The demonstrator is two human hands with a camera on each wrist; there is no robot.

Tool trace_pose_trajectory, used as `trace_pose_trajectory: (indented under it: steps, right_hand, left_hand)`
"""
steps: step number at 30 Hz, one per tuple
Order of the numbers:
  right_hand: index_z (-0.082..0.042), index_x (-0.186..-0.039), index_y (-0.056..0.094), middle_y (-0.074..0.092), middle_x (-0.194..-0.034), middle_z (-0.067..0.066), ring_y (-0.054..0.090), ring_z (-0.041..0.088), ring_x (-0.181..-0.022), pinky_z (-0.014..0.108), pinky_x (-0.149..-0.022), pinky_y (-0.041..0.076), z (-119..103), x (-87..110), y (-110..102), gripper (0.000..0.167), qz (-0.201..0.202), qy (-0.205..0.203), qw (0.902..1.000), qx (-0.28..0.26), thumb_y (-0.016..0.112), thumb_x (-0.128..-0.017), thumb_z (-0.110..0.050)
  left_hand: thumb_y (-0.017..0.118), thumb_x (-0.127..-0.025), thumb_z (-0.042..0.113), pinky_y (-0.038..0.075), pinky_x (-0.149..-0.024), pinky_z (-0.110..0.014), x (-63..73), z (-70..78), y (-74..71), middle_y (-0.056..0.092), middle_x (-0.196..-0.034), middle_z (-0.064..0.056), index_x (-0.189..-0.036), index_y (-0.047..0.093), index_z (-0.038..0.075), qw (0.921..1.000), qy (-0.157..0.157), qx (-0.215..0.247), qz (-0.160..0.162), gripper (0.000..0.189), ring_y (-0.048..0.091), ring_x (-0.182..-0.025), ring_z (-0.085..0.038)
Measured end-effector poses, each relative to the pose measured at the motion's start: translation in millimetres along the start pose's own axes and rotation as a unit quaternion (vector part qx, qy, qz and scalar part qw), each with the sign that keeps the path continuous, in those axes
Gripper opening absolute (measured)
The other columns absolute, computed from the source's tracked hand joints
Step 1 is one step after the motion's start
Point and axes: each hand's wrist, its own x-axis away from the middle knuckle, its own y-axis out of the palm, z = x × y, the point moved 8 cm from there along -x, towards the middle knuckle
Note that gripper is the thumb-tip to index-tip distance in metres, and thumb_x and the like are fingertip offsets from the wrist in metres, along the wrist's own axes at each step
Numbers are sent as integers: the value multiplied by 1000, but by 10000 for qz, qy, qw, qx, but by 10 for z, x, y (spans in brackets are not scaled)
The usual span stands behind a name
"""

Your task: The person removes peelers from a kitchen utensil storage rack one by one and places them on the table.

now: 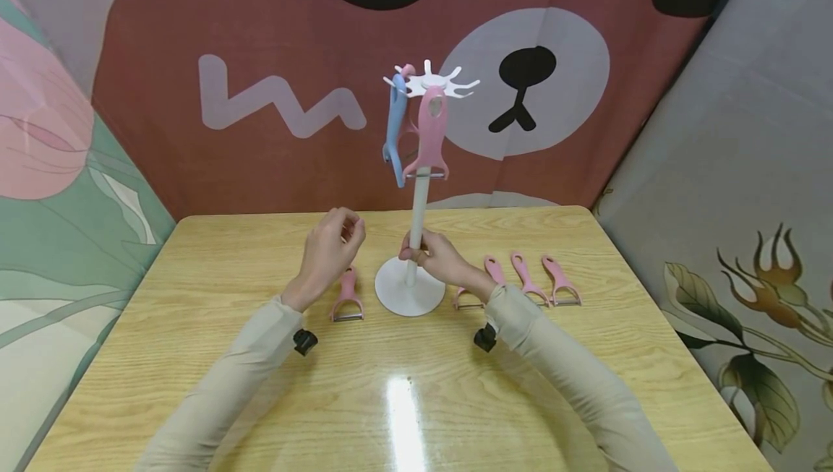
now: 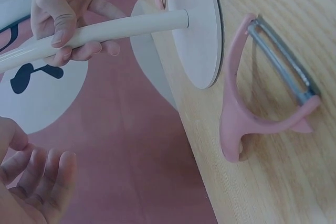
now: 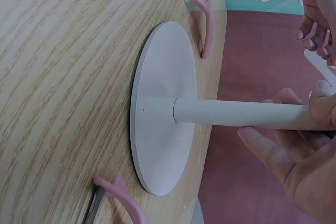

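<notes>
My right hand (image 1: 444, 259) grips the pole of a white stand (image 1: 419, 215), low above its round base (image 1: 410, 306). Thumb and fingers wrap the pole in the left wrist view too. From the stand's ring of hooks (image 1: 432, 82) hang a blue peeler (image 1: 394, 129), a pink peeler (image 1: 432, 125) in front and another pink one, partly hidden behind. My left hand (image 1: 328, 251) is raised left of the pole with fingers loosely bent, holding nothing. A pink peeler (image 1: 348, 291) lies on the table just below it, blade toward me.
Several pink peelers (image 1: 560, 280) lie in a row on the wooden table (image 1: 260, 385) right of the base, partly covered by my right wrist. A printed red curtain (image 1: 273, 16) hangs behind the table's far edge. Patterned cloth (image 1: 729, 168) hangs along the right side.
</notes>
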Motion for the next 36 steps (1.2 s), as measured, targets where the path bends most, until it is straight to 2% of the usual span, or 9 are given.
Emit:
trace_pose_trajectory:
  steps: [26, 33, 36]
  right_hand:
    - [0, -96, 62, 67, -92, 8, 64, 18, -89, 34, -80, 53, -6, -11, -5, 6, 87, 123, 9999, 23, 65, -94, -4]
    - [3, -98, 62, 67, -94, 14, 64, 24, -90, 35, -80, 52, -3, -16, -5, 9, 110, 77, 9999, 12, 65, -94, -4]
    - [8, -98, 61, 67, -94, 19, 64, 29, -91, 33, -79, 52, -176, 20, -30, 9, 75, 97, 9999, 3, 64, -94, 0]
  left_hand:
    - [59, -97, 15, 51, -60, -31, -85, 49, -36, 58, -83, -3, -95, 64, 6, 9998, -58, -43, 185, 10, 59, -72, -16]
    - [60, -97, 14, 51, -61, -31, -106, 53, -36, 58, -83, -4, -95, 63, 5, 9997, -75, 32, 212, 10, 59, -72, -16]
    - [60, -97, 14, 51, -62, -31, -118, 63, -40, 58, -84, -5, -95, 63, 5, 9997, -66, 81, 227, 10, 60, -72, -16]
